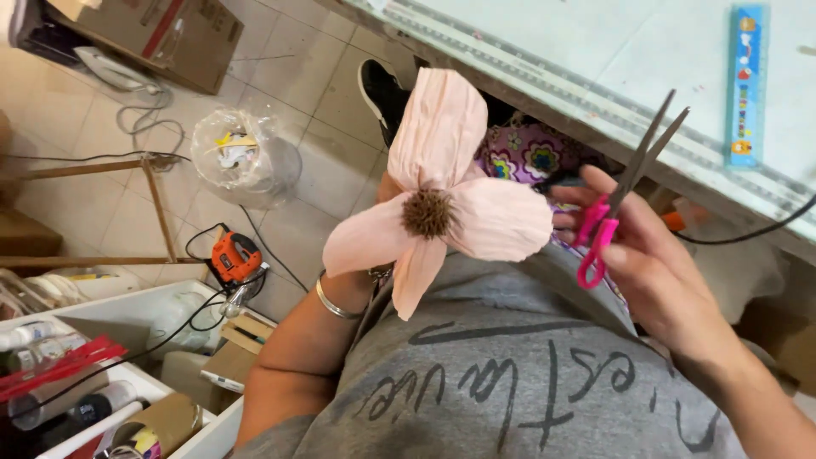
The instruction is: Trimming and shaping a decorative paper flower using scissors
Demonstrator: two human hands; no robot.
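Observation:
My left hand (pixel 384 191) is mostly hidden behind a pale pink crepe-paper flower (pixel 442 183) with a brown fuzzy centre, which it holds up by the stem from below. A silver bangle sits on that wrist. My right hand (pixel 650 263) grips pink-handled scissors (pixel 625 191); their grey blades point up and right, slightly apart, just right of the flower's petals. Both hands are over my lap, above a grey printed shirt.
A glass-topped table edge (pixel 595 102) with a blue ruler (pixel 745 85) runs along the upper right. On the tiled floor to the left are a clear plastic bag (pixel 242 157), an orange power tool (pixel 235 257), cables, a cardboard box (pixel 170 38) and white bins of supplies (pixel 102 382).

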